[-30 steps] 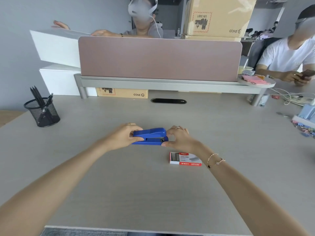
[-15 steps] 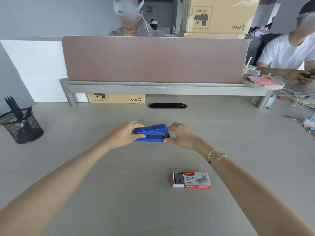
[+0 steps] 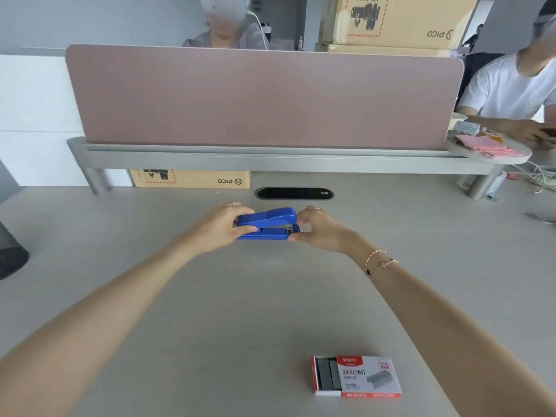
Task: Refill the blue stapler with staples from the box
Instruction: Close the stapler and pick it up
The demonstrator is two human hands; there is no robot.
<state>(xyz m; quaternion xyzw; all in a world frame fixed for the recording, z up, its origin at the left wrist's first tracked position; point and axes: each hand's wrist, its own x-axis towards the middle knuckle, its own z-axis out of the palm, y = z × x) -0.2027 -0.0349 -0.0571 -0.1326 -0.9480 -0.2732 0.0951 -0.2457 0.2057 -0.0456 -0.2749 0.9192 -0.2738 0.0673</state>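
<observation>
The blue stapler point(image 3: 270, 219) lies on the grey desk point(image 3: 240, 296) in the middle, far from me, closed with a small gap at its right end. My left hand point(image 3: 224, 225) grips its left end. My right hand point(image 3: 319, 228) pinches the right front end between thumb and fingers. The red and white staple box point(image 3: 361, 376) lies near me at the lower right, its tray slid partly out to the left, showing grey staple strips.
A pink divider panel point(image 3: 264, 97) on a grey rail stands behind the stapler, with a cable slot point(image 3: 294, 194) just beyond it. A black mesh pen holder point(image 3: 9, 254) sits at the left edge. Two people sit behind and to the right.
The stapler and both hands have moved away from me across the desk, so the staple box now lies much nearer me. Both hands still hold the stapler.
</observation>
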